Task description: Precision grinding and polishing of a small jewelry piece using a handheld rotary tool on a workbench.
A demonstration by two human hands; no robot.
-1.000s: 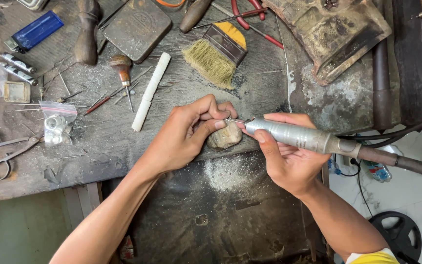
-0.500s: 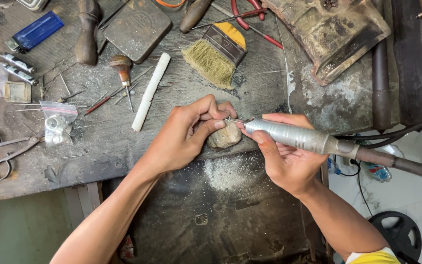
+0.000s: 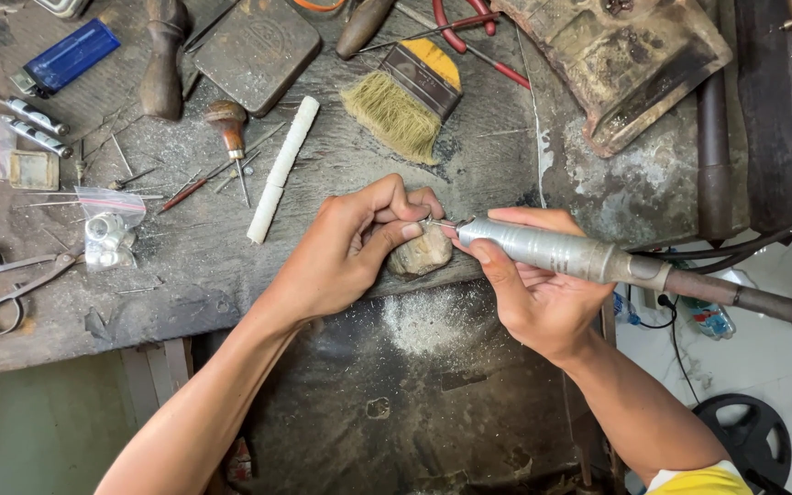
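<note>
- Handpiece (image 3: 561,252), a silver rotary tool on a dark flexible shaft, lies across the right hand (image 3: 529,293), which is closed around its barrel with thumb on top and fingers beneath; its thin tip points left and meets the fingertips of the other hand
- Workbench (image 3: 185,284), dark, scarred wood, carries everything; a patch of pale dust lies on the dark apron just below the hands
- Rusty metal block (image 3: 625,64) sits at the top right of the bench, well apart from the hands
- Left hand (image 3: 350,252) is curled shut, thumb and fingertips pinching something too small to make out, right at the tool's tip
- Brush (image 3: 405,101) with pale bristles and a yellow-tipped handle lies above the hands
- Wooden peg (image 3: 422,252), a worn tan stub at the bench edge, sits under the left fingertips, between the two hands
- White stick (image 3: 283,170) lies slanted, left of the left hand
- Scissors (image 3: 11,280) rest near the left bench edge
- Blue lighter (image 3: 71,55) lies at the top left
</note>
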